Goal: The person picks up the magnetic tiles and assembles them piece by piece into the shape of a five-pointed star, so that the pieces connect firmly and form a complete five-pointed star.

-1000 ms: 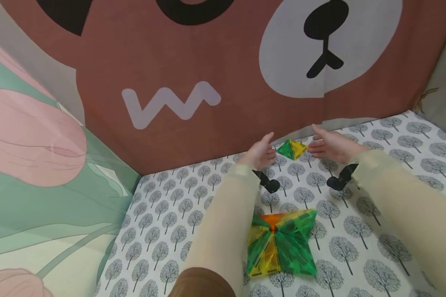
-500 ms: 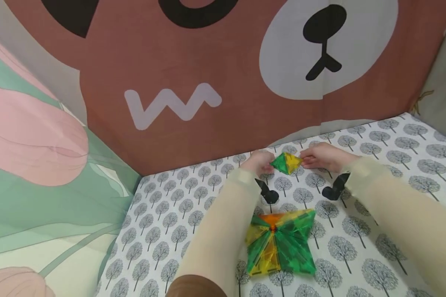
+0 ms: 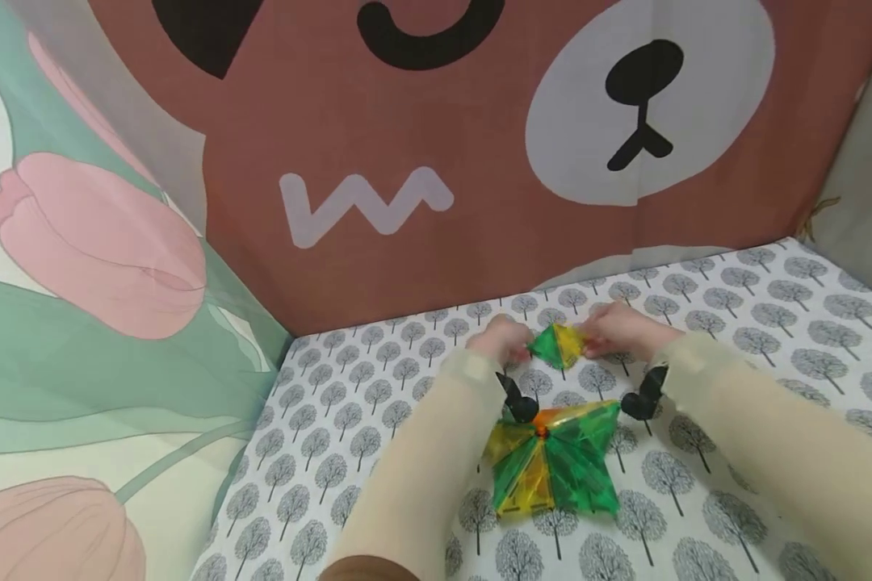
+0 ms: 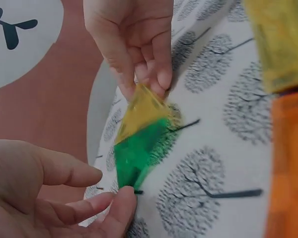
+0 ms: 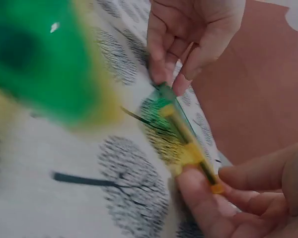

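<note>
Two joined triangular magnetic tiles (image 3: 558,347), one green and one yellow, see-through, lie between my hands over the cloth. My left hand (image 3: 503,339) has its fingertips at the green corner, its thumb apart from the tile in the left wrist view. My right hand (image 3: 621,331) pinches the yellow corner between thumb and finger, seen in the right wrist view. Closer to me sits a larger star-shaped build (image 3: 555,460) of green, yellow and orange magnetic tiles with a raised orange peak (image 3: 542,432). Its near parts look blurred in the right wrist view.
A white cloth (image 3: 378,395) printed with grey trees covers the surface. Behind it rises a brown wall hanging (image 3: 407,266) with a bear face. A tulip-patterned curtain (image 3: 116,355) borders the left. A black camera mount (image 3: 645,395) sits under the right wrist, close to the star-shaped build.
Both hands came in from the sides, fingers bending to the corners of the joined tiles. Hands and tiles moved toward me, nearer the star-shaped build. The head view shifted slightly.
</note>
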Motion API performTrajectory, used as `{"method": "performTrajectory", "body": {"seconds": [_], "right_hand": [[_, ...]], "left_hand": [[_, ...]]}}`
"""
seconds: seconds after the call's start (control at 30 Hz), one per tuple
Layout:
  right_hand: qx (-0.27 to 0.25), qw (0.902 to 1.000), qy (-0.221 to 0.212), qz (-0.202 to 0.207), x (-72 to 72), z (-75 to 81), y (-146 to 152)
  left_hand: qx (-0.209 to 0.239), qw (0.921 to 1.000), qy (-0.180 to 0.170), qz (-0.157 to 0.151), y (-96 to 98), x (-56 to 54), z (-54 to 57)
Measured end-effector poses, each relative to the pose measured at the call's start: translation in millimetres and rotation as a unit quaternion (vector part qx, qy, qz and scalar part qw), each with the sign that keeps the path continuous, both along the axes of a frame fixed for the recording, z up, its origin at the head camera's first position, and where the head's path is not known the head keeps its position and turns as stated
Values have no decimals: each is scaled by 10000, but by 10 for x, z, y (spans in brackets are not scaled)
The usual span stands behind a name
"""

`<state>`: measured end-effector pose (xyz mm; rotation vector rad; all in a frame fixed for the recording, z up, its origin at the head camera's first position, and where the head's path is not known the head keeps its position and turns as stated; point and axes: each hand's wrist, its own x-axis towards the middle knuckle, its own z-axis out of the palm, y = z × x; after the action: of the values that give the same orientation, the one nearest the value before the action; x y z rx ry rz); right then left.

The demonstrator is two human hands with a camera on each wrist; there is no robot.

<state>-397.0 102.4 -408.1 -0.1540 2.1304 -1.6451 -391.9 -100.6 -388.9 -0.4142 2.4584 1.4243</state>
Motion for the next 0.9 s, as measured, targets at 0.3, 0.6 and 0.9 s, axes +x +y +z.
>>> {"method": "performTrajectory", "body": {"seconds": [0.3, 0.6, 0.9], "right_hand": [[-291, 9994, -98, -152, 145, -63, -93], [-143, 9996, 137, 218, 341, 167, -139], [-155, 9980, 180, 580, 547, 173, -187]], "left_hand": [[574, 9969, -234, -487, -198, 234, 35], [1419, 9851, -83, -970, -546, 398, 99], [691, 9887, -17, -1333, -776, 651, 122]]}}
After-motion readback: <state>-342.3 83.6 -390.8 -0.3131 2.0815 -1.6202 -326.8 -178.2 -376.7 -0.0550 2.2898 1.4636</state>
